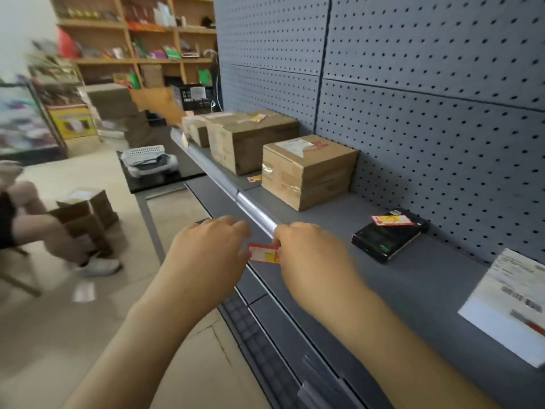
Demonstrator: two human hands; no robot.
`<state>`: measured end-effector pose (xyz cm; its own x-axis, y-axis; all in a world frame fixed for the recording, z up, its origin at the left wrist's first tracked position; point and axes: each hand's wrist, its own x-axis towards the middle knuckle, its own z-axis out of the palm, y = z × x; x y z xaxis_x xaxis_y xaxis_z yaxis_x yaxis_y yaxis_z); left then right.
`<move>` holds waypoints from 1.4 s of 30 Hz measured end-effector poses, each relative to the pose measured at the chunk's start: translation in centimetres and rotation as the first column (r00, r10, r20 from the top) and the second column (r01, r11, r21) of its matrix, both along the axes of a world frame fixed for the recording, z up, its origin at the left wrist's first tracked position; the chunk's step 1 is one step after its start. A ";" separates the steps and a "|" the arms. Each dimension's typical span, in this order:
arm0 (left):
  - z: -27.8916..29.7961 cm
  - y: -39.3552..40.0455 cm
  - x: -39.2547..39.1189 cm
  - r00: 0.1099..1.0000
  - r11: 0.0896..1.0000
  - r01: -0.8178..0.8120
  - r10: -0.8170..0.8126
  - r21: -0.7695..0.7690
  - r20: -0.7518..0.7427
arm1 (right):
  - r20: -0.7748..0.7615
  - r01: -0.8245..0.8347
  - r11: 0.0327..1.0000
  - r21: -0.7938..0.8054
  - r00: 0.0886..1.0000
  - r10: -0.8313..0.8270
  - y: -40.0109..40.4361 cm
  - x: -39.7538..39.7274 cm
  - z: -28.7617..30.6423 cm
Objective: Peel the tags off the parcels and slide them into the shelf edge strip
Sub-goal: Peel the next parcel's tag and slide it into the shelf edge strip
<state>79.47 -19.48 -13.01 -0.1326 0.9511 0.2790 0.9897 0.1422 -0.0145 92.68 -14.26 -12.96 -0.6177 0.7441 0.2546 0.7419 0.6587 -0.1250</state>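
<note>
Pinching red-and-yellow tag [263, 254], both hands

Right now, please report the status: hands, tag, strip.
Both hands, left hand and right hand, pinch red tag at edge strip. Tag not yet in. Nothing blocks the strip.

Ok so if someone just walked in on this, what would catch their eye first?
Probably the red tag held between both hands, left hand and right hand, at the shelf's edge strip in the middle of the view. Then the cardboard boxes lined up on the grey shelf behind, and the black parcel to their right with another red tag on top.
</note>
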 end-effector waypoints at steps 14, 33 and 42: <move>-1.9 -0.8 -20.0 0.967 0.965 -0.254 0.252 -0.062 -0.035 | 0.039 -0.230 0.973 0.014 0.973 0.229 2.7 -20.4 -1.5; -3.8 14.7 -39.2 0.951 0.948 -0.302 0.306 -0.098 0.033 | 0.038 -0.286 0.957 -0.040 0.957 0.288 19.2 -40.0 -2.0; -4.7 24.7 -49.5 0.997 0.992 -0.072 0.075 -0.101 0.035 | 0.079 -0.053 0.997 -0.050 0.995 0.057 26.6 -48.2 -3.9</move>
<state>29.96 5.20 -17.75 -0.2120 0.9612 0.1763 0.9767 0.2143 0.0062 44.49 12.32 -16.91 -0.6748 0.7187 0.1676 0.7139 0.6933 -0.0989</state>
